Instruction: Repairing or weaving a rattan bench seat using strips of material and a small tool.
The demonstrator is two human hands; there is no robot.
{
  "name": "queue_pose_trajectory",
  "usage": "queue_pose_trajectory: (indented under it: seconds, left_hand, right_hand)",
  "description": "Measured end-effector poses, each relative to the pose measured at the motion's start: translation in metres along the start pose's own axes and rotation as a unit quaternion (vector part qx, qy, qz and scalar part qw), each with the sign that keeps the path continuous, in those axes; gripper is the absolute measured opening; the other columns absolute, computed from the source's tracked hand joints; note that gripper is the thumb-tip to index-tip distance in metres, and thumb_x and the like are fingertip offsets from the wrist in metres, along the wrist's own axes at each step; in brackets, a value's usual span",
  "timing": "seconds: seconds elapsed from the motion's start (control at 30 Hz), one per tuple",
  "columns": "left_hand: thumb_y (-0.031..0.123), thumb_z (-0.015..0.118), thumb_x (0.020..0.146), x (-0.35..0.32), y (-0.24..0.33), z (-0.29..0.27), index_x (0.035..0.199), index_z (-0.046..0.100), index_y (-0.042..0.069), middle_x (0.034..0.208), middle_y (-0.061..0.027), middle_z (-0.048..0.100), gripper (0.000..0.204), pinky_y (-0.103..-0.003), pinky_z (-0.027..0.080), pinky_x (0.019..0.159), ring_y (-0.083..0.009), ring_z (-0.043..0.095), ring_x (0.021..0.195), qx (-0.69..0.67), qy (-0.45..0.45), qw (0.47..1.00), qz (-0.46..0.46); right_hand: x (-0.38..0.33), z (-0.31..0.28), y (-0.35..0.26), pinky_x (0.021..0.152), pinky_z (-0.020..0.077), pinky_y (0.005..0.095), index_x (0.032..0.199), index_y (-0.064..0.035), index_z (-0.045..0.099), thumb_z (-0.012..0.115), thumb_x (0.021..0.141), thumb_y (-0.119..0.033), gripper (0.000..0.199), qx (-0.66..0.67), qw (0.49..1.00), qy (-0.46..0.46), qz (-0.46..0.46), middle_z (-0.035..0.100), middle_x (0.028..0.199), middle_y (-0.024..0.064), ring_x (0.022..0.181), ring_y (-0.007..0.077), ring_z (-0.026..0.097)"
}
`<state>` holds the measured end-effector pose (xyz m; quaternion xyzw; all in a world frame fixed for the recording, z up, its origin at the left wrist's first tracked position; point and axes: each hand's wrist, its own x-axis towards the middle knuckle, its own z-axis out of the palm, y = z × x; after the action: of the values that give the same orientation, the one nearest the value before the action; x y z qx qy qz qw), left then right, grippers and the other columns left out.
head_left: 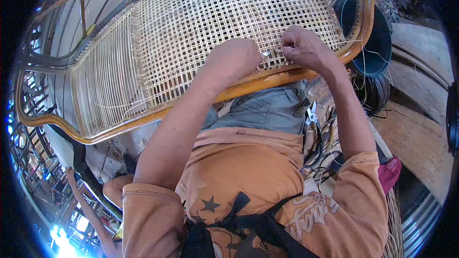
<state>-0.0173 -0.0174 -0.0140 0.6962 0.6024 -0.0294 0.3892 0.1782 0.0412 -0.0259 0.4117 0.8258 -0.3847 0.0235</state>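
Cane webbing, near edge
Left grip and right grip curled, closure and hold unclear; even tension should keep weave straight.

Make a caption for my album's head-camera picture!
Left fingers and right fingers curled near the edge of a woven cane panel in a wooden frame.

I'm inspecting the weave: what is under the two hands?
The woven cane panel shows beyond and between the left hand and right hand, with the wooden rail along its near edge. Whatever lies directly beneath the hands is covered.
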Motion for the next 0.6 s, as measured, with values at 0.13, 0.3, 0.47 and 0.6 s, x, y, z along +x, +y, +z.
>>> queue_pose_trajectory:
  seconds: [0.13, 0.3, 0.47, 0.6]
  left_hand:
    - [0.026, 0.047, 0.081, -0.001, -0.001, -0.007, 0.074, 0.064, 0.0, 0.073, -0.0194, 0.063, 0.032, -0.045, 0.049, 0.072, -0.0345, 0.062, 0.072, -0.04, -0.034, 0.999, 0.006]
    - [0.025, 0.047, 0.08, -0.001, -0.005, -0.002, 0.073, 0.063, -0.001, 0.07, -0.019, 0.062, 0.031, -0.045, 0.049, 0.071, -0.0343, 0.062, 0.07, -0.06, -0.026, 0.998, 0.018]
    - [0.025, 0.048, 0.08, -0.004, -0.004, -0.004, 0.073, 0.063, 0.0, 0.069, -0.0182, 0.062, 0.03, -0.044, 0.049, 0.072, -0.0336, 0.062, 0.068, -0.077, -0.014, 0.997, 0.011]
    - [0.026, 0.049, 0.081, 0.003, 0.003, -0.003, 0.075, 0.065, 0.0, 0.074, -0.0185, 0.064, 0.031, -0.044, 0.05, 0.071, -0.0345, 0.063, 0.072, -0.013, -0.015, 1.0, -0.01]
  right_hand:
    - [0.003, -0.005, -0.002, 0.063, 0.0423, 0.0346, 0.074, 0.0001, 0.054, 0.059, 0.072, -0.015, 0.016, 0.041, 0.997, -0.044, 0.051, 0.049, 0.074, 0.0111, 0.07, 0.0255, 0.052]
    - [0.006, -0.011, -0.005, 0.066, 0.0422, 0.0336, 0.074, 0.0001, 0.055, 0.058, 0.072, -0.015, 0.015, 0.004, 0.994, -0.09, 0.061, 0.049, 0.077, 0.0103, 0.074, 0.0246, 0.051]
    - [0.004, -0.016, -0.001, 0.063, 0.0414, 0.0316, 0.075, 0.0004, 0.056, 0.06, 0.074, -0.015, 0.016, 0.09, 0.991, -0.085, 0.057, 0.048, 0.072, 0.0069, 0.069, 0.0194, 0.05]
    - [0.005, -0.014, 0.005, 0.059, 0.0404, 0.0292, 0.075, 0.0007, 0.054, 0.061, 0.076, -0.014, 0.016, 0.158, 0.982, -0.081, 0.068, 0.048, 0.069, 0.005, 0.064, 0.0147, 0.047]
